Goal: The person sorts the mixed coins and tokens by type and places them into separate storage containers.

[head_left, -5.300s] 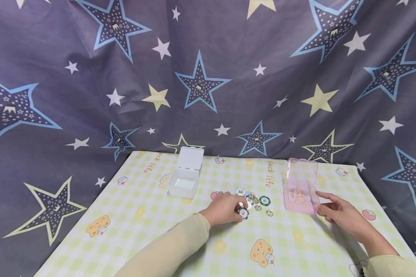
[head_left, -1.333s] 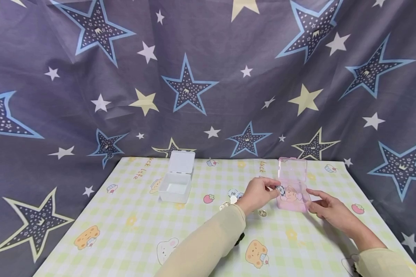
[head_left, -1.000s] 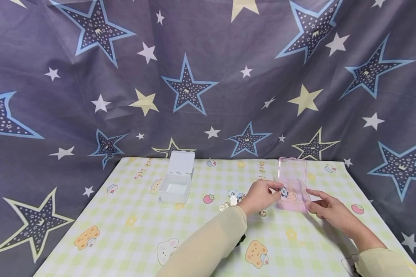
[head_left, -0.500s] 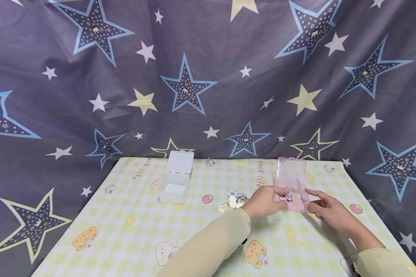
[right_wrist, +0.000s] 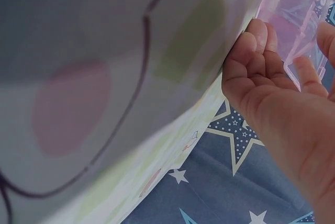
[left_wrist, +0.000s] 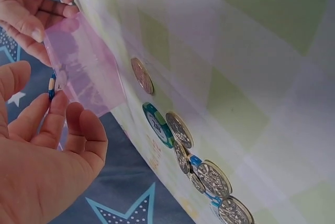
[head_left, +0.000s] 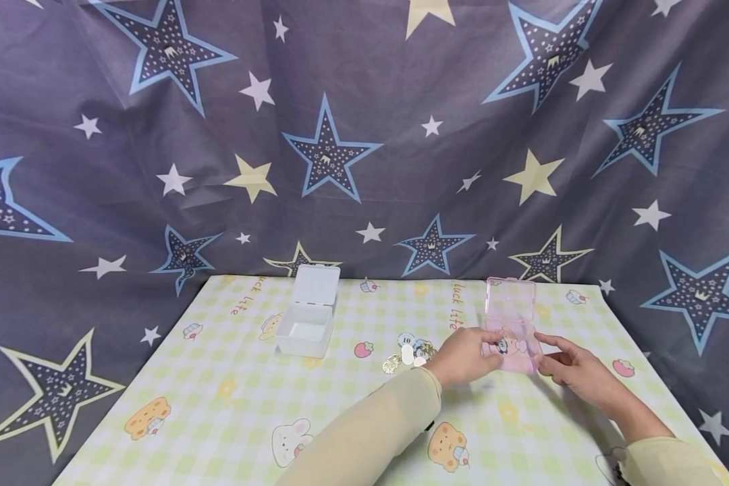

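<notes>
In the head view my left hand (head_left: pixel 464 356) reaches over the near left side of a lidded pink translucent plastic box (head_left: pixel 520 364). Between thumb and fingertips it pinches a small poker chip (head_left: pixel 502 345), dark blue and white. The left wrist view shows the chip (left_wrist: pixel 52 85) nearly edge-on, level with the box top. At the box's right side, my right hand (head_left: pixel 583 370) holds the wall with thumb and index finger. Its other fingers curl beneath, as the right wrist view shows. The box's lid (head_left: pixel 510 299) stands raised at the back.
Left of my left hand lie chips (head_left: pixel 406 339) and gold coins (head_left: pixel 391 364) in a loose cluster. A green-rimmed chip (left_wrist: pixel 158 124) lies among them. A white box (head_left: pixel 306 331) with its lid up stands further left. The checked tablecloth (head_left: pixel 219 418) ends at a starry curtain.
My left hand has gone from the chip cluster to the pink box, carrying the chip over it, then slightly nearer to me. My right hand stays at the box's right side.
</notes>
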`<state>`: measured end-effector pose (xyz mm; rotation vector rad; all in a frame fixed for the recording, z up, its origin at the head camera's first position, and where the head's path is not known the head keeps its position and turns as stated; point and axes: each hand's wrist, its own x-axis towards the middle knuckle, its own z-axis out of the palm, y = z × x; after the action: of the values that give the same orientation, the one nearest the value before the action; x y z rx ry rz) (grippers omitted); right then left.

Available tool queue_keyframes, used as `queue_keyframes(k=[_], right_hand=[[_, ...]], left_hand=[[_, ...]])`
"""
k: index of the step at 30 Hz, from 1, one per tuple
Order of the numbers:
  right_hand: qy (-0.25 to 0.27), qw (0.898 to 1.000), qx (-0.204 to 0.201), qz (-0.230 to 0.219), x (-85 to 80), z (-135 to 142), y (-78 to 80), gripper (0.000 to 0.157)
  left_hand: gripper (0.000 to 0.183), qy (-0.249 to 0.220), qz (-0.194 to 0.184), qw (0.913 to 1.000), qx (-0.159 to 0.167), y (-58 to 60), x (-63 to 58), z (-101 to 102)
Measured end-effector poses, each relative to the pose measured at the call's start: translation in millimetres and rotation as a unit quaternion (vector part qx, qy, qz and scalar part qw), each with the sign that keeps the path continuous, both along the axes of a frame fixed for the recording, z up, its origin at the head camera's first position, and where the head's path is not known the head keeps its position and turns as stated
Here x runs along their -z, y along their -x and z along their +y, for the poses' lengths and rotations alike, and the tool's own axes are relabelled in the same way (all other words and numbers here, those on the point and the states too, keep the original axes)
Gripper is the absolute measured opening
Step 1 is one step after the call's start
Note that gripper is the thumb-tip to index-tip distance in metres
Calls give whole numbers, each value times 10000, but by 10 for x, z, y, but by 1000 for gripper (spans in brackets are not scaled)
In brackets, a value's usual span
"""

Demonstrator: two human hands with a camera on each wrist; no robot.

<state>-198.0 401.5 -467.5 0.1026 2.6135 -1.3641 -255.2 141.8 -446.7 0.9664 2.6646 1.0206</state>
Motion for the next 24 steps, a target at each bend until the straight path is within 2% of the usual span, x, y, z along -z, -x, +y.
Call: queue_keyframes(k=[11,20,24], right_hand=[[-102,9999,-39,38,5,16,3,73],[-101,9999,-34,68,11,7,-9,73],[-62,9999,-31,100,7,-1,-5,73]], left_hand=[[49,326,158,9993,87,0,10,23],[49,156,186,9996,167,16,43,-38],[46,68,209,9997,55,103,60,-134]])
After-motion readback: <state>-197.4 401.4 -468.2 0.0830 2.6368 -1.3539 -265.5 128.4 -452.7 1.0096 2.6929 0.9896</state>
